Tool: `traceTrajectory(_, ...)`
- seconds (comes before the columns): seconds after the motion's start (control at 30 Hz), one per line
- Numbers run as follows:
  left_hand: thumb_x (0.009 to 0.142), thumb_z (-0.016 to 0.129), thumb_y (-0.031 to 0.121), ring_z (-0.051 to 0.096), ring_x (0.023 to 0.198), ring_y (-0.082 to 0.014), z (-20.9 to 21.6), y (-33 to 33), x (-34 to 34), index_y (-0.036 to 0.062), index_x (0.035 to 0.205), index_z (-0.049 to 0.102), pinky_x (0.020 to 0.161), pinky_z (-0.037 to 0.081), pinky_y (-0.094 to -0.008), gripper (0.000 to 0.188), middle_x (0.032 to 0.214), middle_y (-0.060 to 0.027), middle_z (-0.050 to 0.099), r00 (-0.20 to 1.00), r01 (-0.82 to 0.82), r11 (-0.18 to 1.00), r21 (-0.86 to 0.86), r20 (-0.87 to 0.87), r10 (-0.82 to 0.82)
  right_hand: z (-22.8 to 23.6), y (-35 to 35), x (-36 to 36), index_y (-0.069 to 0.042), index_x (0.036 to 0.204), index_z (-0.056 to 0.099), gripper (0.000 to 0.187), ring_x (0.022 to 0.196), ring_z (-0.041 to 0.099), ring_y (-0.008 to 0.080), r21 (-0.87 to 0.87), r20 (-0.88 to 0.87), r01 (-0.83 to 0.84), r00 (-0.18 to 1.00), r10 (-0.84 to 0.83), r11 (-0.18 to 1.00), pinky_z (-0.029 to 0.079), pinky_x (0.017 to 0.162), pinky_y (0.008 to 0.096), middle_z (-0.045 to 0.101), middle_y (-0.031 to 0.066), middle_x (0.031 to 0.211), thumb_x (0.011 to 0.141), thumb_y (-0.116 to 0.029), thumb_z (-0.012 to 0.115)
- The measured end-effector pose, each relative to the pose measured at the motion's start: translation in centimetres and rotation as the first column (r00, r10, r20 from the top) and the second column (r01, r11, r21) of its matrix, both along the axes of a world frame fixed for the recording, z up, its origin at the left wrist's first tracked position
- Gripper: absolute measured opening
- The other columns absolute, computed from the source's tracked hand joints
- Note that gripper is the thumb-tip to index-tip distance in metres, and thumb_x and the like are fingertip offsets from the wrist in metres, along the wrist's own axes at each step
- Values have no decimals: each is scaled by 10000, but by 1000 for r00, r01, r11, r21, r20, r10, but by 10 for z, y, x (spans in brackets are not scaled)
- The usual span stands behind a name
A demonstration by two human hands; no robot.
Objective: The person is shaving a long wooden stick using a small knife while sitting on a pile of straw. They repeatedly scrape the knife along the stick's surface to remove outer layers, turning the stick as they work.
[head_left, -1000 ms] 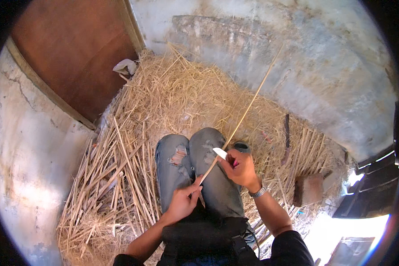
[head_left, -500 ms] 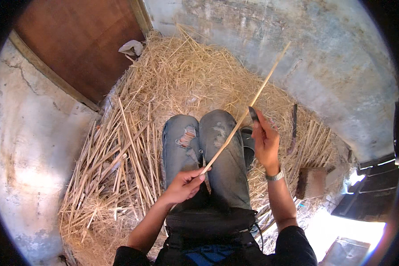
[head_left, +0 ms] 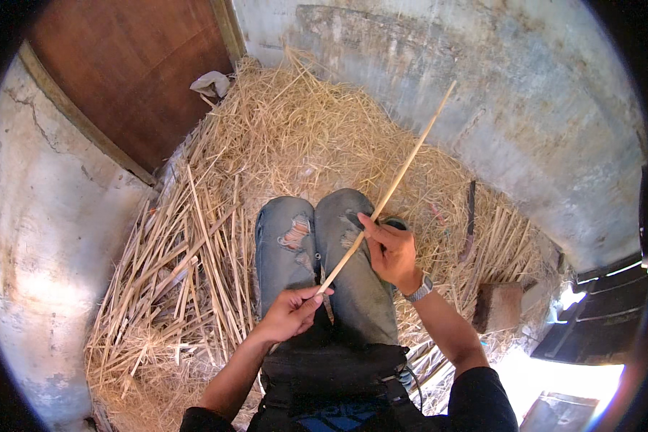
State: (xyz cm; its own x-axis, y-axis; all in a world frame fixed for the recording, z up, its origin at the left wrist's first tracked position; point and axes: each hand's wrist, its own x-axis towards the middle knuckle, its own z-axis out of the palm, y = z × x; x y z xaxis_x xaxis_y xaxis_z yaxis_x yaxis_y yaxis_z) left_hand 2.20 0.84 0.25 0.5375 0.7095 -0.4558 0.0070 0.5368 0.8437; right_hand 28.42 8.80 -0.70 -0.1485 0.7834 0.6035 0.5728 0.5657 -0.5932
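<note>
1 pale strip (head_left: 395,180) slants over 2 denim legs (head_left: 284,216); left hand (head_left: 293,315) pinches its near end, thumb against fingers. Right hand (head_left: 390,252), 1 watch (head_left: 419,288) at wrist, is bent against mid-strip; can't tell what its fingers grasp. 1 brown block (head_left: 497,306) sits right.

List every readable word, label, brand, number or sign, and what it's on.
None readable.
Metal wristwatch: any markings too small.
Blue marking on the dark shirt: cut off, no legible letters.
Pale stick, brown door panel: no lettering visible.
</note>
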Motion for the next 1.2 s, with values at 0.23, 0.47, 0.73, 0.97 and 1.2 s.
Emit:
traceTrajectory(0.23,1083,457,286,317,481,-53,6,7,1,57,1303,580,447,275,-231,341,600,51,351,998,66,997,-30,-13,-66,21,-16,0,-82,1236,695,397,574,632,224,-179,-16,-123,992,122,976,497,531,324,708,162,818,855,19,650)
traceTrajectory(0.47,1079,411,420,334,515,-80,-3,5,5,77,924,527,458,306,-253,394,640,31,367,996,67,998,19,-67,-66,10,13,29,-24,1176,713,282,528,552,135,-201,-157,169,967,-202,965,456,516,320,637,184,719,910,0,623)
traceTrajectory(0.73,1066,378,502,355,466,-90,-23,1,8,90,794,454,441,310,-267,500,584,32,362,991,49,999,23,-126,-46,19,57,51,-91,1188,722,381,515,600,267,-37,96,353,932,-348,935,468,509,367,576,172,646,837,3,608)
traceTrajectory(0.97,1061,376,517,327,448,-100,-9,4,13,110,718,417,426,298,-278,534,572,21,346,994,38,997,-64,-96,-44,-8,18,28,-18,1183,710,423,515,581,196,-69,-53,83,995,-87,994,460,508,314,593,163,648,799,113,590)
traceTrajectory(1.2,1071,381,481,323,445,-104,-7,4,15,104,759,422,419,288,-280,491,573,18,336,996,52,993,-102,-63,-58,6,3,27,-35,1259,668,469,533,620,219,-145,-9,26,1000,-28,989,500,533,306,635,171,694,803,71,642)
